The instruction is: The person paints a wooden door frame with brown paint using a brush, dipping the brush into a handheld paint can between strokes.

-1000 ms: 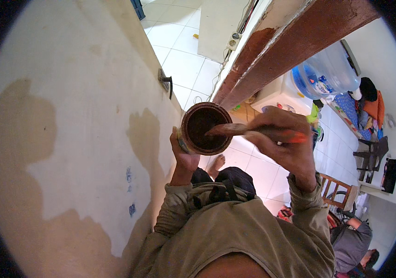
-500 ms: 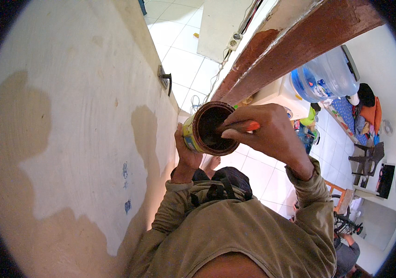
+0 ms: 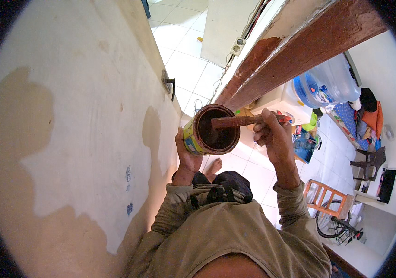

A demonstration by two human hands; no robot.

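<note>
My left hand (image 3: pixel 187 157) is wrapped around the side of a paint can (image 3: pixel 192 139) with a yellow and blue label. The can is tilted, its mouth turned up towards me, and dark brown paint coats its rim and inside. In my right hand (image 3: pixel 274 134) is a paintbrush (image 3: pixel 235 122), gripped by the handle, which has a red-orange end. The brush lies across the can's mouth from the right, its paint-covered head over the opening. Whether the bristles touch the rim or the paint, I cannot tell.
A pale door (image 3: pixel 86 120) with a dark handle (image 3: pixel 168 82) fills the left. Ahead runs a brown-painted door frame (image 3: pixel 295 55). To the right stand a large water bottle (image 3: pixel 325 83), an orange wooden rack (image 3: pixel 325 197) and a bicycle (image 3: pixel 334 222).
My right hand has drawn back to the right and turned, lifting the brush out of the can so its brown head now shows. The left hand and can have hardly moved.
</note>
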